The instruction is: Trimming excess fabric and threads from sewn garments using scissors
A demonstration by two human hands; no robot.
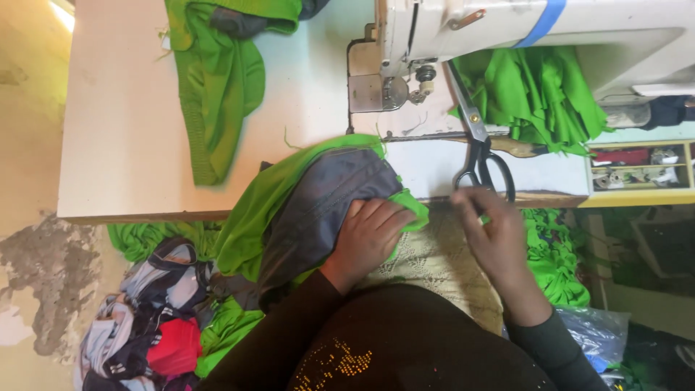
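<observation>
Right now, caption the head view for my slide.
Left hand presses green-and-grey fabric at the table edge; right hand nears black-handled scissors beside a white sewing machine.
</observation>
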